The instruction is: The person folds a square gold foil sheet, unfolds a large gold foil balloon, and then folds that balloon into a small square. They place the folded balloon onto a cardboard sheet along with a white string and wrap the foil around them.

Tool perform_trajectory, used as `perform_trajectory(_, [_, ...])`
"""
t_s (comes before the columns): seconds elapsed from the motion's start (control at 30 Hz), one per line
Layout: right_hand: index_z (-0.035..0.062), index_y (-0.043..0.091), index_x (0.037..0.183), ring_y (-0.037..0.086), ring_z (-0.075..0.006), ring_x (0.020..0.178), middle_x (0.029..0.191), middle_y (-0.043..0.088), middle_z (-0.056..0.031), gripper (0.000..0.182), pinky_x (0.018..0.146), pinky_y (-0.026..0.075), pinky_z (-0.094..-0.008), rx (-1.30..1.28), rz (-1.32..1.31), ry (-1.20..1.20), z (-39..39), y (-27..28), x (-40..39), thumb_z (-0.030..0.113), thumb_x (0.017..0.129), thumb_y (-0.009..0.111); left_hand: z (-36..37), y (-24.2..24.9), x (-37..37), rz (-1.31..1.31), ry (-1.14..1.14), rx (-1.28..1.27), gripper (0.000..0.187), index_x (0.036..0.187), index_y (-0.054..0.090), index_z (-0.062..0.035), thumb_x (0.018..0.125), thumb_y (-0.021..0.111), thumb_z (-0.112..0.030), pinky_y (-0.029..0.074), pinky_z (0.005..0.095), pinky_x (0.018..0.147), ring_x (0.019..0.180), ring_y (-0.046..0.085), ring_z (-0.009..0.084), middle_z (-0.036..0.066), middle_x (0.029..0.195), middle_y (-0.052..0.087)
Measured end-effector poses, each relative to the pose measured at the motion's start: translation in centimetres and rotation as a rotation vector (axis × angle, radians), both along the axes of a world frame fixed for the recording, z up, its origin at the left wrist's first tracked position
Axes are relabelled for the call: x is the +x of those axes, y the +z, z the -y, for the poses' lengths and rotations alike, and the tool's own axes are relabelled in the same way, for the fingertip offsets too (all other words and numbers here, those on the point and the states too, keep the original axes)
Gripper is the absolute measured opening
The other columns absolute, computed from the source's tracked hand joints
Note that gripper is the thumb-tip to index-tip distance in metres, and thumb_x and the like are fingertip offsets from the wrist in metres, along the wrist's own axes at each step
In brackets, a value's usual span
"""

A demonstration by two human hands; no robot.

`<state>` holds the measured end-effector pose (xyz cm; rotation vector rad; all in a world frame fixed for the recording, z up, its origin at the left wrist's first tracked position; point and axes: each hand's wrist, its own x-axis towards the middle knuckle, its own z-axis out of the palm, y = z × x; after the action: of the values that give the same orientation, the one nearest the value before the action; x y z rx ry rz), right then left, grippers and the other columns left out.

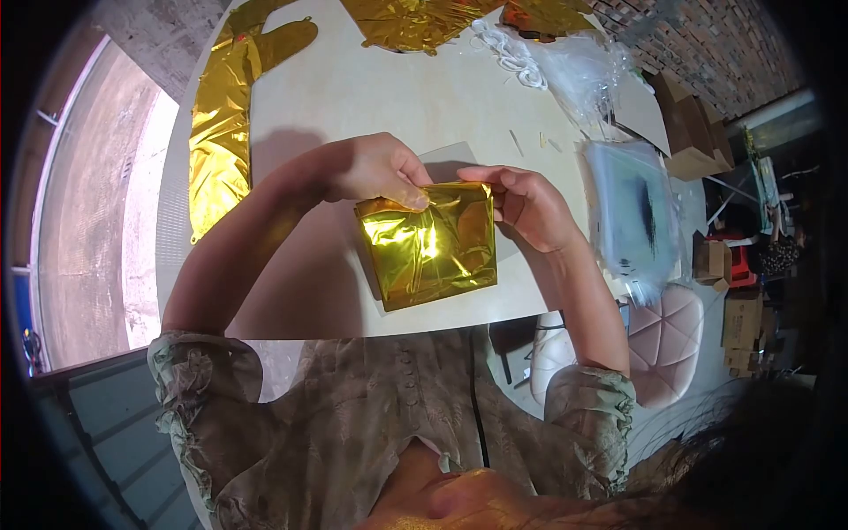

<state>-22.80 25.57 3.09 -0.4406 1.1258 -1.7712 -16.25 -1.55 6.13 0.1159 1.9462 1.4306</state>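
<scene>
A folded gold foil balloon (pixel 430 247) is held up just above the pale table (pixel 389 97), roughly square and shiny. My left hand (pixel 375 168) pinches its top left corner between thumb and fingers. My right hand (pixel 521 203) grips the top right edge, fingers curled over it. A clear plastic sleeve (pixel 459 155) lies on the table right behind the foil, partly hidden by both hands.
A long flat gold foil balloon (pixel 221 124) lies along the table's left edge. More gold foil (pixel 415 22) sits at the far edge, with white cord (pixel 512 53) and clear bags (pixel 583 71). A stack of plastic packets (pixel 632 212) lies right. A pink chair (pixel 667 340) stands beside the table.
</scene>
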Motion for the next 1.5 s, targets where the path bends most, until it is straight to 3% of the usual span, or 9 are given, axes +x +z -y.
perform_trajectory(0.1, [-0.0021, 0.064, 0.128, 0.067, -0.0105, 0.09, 0.105, 0.073, -0.0067, 0.037, 0.081, 0.054, -0.0242, 0.242, -0.279, -0.114, 0.8, 1.4, 1.7, 0.014, 0.095, 0.069, 0.1, 0.1, 0.0, 0.003, 0.037, -0.007, 0.029, 0.107, 0.073, 0.0024, 0.087, 0.075, -0.019, 0.051, 0.0263, 0.071, 0.079, 0.065, 0.0108, 0.006, 0.091, 0.073])
perform_trajectory(0.2, [-0.0002, 0.068, 0.122, 0.065, -0.0082, 0.091, 0.108, 0.072, -0.0056, 0.031, 0.082, 0.052, -0.0217, 0.368, -0.353, -0.099, 1.5, 1.3, 1.8, 0.013, 0.094, 0.071, 0.1, -0.2, -0.1, -0.008, 0.027, 0.03, 0.029, 0.107, 0.074, 0.0023, 0.087, 0.075, -0.019, 0.051, 0.0265, 0.071, 0.079, 0.065, 0.0109, 0.006, 0.09, 0.073])
perform_trajectory(0.43, [0.0031, 0.072, 0.107, 0.068, -0.01, 0.079, 0.093, 0.074, -0.0037, 0.018, 0.071, 0.055, -0.0239, 0.385, -0.142, -0.072, 2.0, 1.3, 0.7, 0.009, 0.09, 0.075, -0.9, 1.4, 0.3, -0.023, 0.041, -0.056, 0.029, 0.111, 0.073, 0.0027, 0.088, 0.073, -0.016, 0.053, 0.0281, 0.072, 0.079, 0.066, 0.0126, 0.008, 0.093, 0.074])
perform_trajectory(0.6, [0.0047, 0.074, 0.104, 0.068, -0.0105, 0.08, 0.094, 0.074, -0.0033, 0.017, 0.071, 0.055, -0.0247, 0.401, -0.146, -0.116, 1.7, 0.6, 0.0, 0.011, 0.089, 0.077, -0.3, 0.5, 0.3, -0.017, 0.062, -0.03, 0.032, 0.115, 0.071, 0.0038, 0.09, 0.072, -0.016, 0.053, 0.0276, 0.075, 0.082, 0.067, 0.0131, 0.009, 0.098, 0.074])
perform_trajectory(0.7, [0.005, 0.075, 0.105, 0.069, -0.0116, 0.083, 0.094, 0.074, -0.0038, 0.017, 0.073, 0.055, -0.0269, 0.34, -0.149, -0.237, 1.4, 0.9, -0.1, 0.011, 0.09, 0.076, 0.5, -0.7, 1.1, -0.144, 0.166, 0.08, 0.036, 0.118, 0.068, 0.0052, 0.09, 0.072, -0.017, 0.053, 0.0278, 0.078, 0.087, 0.067, 0.013, 0.01, 0.101, 0.074])
perform_trajectory(0.97, [0.0039, 0.073, 0.108, 0.068, -0.0122, 0.082, 0.095, 0.074, -0.0039, 0.018, 0.074, 0.056, -0.0281, 0.318, -0.127, -0.272, 0.9, 0.8, -0.1, 0.013, 0.093, 0.073, 0.7, -0.4, 4.2, -0.054, 0.446, 0.221, 0.036, 0.122, 0.065, 0.0051, 0.091, 0.07, -0.014, 0.051, 0.0267, 0.074, 0.086, 0.065, 0.0112, 0.009, 0.102, 0.073])
perform_trajectory(1.2, [0.0037, 0.07, 0.113, 0.068, -0.0099, 0.082, 0.098, 0.072, -0.0029, 0.022, 0.077, 0.057, -0.0283, 0.33, 0.088, -0.161, 1.2, 0.2, -0.1, 0.019, 0.098, 0.068, 0.8, -1.3, 4.2, -0.135, 0.458, 0.211, 0.034, 0.12, 0.066, 0.0061, 0.09, 0.069, -0.01, 0.05, 0.0258, 0.073, 0.087, 0.064, 0.0105, 0.009, 0.106, 0.072])
perform_trajectory(1.3, [0.0027, 0.07, 0.112, 0.068, -0.0105, 0.086, 0.099, 0.072, -0.0037, 0.02, 0.078, 0.057, -0.0282, 0.337, 0.034, -0.19, 1.4, 0.1, 0.3, 0.018, 0.098, 0.067, 0.9, -1.2, 4.3, -0.24, 0.414, 0.154, 0.035, 0.119, 0.066, 0.006, 0.09, 0.07, -0.013, 0.05, 0.025, 0.072, 0.086, 0.064, 0.0104, 0.009, 0.105, 0.072])
perform_trajectory(1.5, [0.0022, 0.07, 0.113, 0.069, -0.0109, 0.089, 0.101, 0.073, -0.0047, 0.021, 0.078, 0.056, -0.0265, 0.379, -0.054, -0.19, 1.8, 0.1, -0.1, 0.016, 0.098, 0.068, 1.5, -0.4, 3.2, -0.072, 0.299, 0.189, 0.041, 0.119, 0.066, 0.0051, 0.09, 0.071, -0.024, 0.05, 0.0249, 0.074, 0.085, 0.064, 0.0116, 0.009, 0.105, 0.071])
